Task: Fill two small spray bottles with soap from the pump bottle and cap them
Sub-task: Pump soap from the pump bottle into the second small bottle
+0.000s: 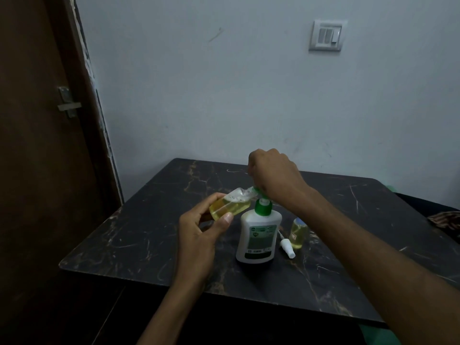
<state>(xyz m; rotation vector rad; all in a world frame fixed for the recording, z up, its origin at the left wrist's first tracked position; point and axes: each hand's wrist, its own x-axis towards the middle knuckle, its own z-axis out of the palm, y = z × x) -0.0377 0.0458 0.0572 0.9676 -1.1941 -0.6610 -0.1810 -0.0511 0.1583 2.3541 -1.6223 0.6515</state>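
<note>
While my left hand (199, 227) grips a tilted spray bottle (230, 204) at nine o'clock of the pump bottle (258, 235), mouth at the nozzle, my right hand (273, 175) curls down on the pump head; this one looks mostly full and foamy; the second bottle (298, 232), at three o'clock, holds soap, whether capped I cannot tell; a loose sprayer cap (287, 248) lies between.
</note>
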